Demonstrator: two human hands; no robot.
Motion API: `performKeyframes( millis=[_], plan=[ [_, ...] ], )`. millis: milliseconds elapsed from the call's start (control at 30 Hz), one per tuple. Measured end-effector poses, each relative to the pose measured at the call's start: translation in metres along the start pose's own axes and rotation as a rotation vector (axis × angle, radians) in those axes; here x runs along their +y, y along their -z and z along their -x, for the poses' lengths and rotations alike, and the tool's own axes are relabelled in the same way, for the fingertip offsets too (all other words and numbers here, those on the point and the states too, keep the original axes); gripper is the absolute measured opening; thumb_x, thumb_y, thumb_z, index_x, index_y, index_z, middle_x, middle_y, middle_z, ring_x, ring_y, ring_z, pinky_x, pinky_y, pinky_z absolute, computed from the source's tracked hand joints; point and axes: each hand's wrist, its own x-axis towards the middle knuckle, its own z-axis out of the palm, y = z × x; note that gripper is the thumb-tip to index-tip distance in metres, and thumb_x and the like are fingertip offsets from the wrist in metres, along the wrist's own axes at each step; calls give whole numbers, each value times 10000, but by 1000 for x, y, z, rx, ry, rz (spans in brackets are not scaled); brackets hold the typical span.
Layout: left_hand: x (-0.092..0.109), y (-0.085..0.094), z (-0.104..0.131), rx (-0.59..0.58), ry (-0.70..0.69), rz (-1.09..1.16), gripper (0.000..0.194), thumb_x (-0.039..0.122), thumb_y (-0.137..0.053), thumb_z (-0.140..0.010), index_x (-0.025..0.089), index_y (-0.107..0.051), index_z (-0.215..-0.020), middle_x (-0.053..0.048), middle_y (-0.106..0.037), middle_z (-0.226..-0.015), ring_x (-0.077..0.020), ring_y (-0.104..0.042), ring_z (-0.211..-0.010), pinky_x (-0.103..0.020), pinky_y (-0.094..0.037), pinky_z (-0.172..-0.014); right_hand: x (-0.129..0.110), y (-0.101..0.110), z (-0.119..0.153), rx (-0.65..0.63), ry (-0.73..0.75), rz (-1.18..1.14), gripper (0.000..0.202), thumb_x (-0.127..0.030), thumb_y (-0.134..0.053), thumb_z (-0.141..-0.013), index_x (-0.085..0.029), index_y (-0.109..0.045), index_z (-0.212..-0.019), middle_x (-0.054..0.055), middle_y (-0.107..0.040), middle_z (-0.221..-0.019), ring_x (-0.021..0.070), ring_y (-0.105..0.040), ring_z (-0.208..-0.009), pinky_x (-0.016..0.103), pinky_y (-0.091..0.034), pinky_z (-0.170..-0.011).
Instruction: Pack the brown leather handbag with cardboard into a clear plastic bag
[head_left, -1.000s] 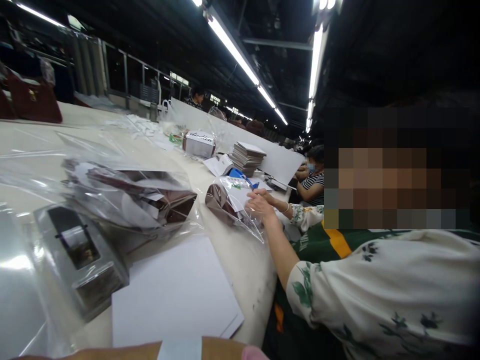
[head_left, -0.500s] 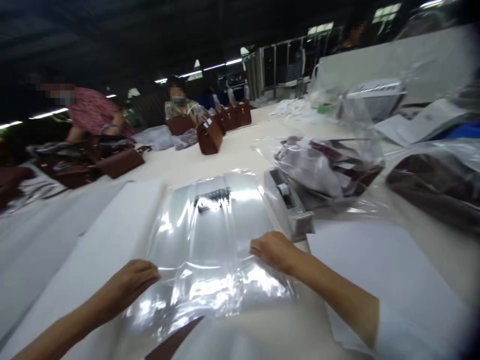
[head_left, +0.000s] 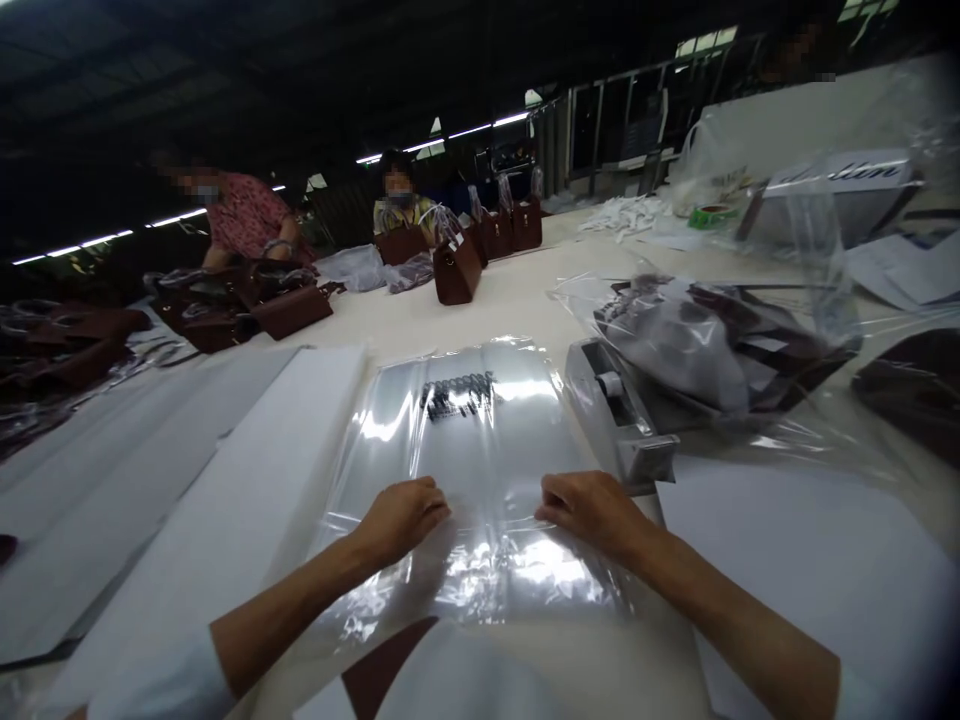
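A clear plastic bag [head_left: 465,440] with black print near its far end lies flat on the white table in front of me. My left hand [head_left: 401,515] rests on its near part with the fingers curled and pinching the film. My right hand [head_left: 589,508] does the same a little to the right, close to a grey tape dispenser [head_left: 619,415]. A brown item [head_left: 382,675] shows under the bag's near edge.
White sheets [head_left: 810,560] lie at right and a long white sheet [head_left: 225,500] at left. A bagged pile of brown parts [head_left: 712,340] sits behind the dispenser. Brown handbags [head_left: 457,270] and two seated people are across the table.
The view swung from the neighbour at right to the table in front of me. My hands came onto the clear bag, and the left hand moved right, closer to the right hand.
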Motion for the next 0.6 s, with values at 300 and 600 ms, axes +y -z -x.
performKeyframes(
  millis=[300,600],
  plan=[
    [13,3,-2,294,-54,34,216,304,-376,-894,159,-498,-790,-9,-500,-775,-100,-466,-655,-221,-371,-615,-65,6,-5,82,321,134,253,-256,-340,-942,-151,-568,-974,76,-575,-941,202,-507,-871,350,-386,-780],
    [26,28,10,706,-158,-55,104,222,-401,-894,158,-446,-825,5,-466,-712,-80,-452,-612,-193,-369,-579,-97,2,-15,4,79,-95,423,-293,-252,-948,-147,-624,-811,82,-607,-775,209,-577,-755,366,-457,-720]
  ],
)
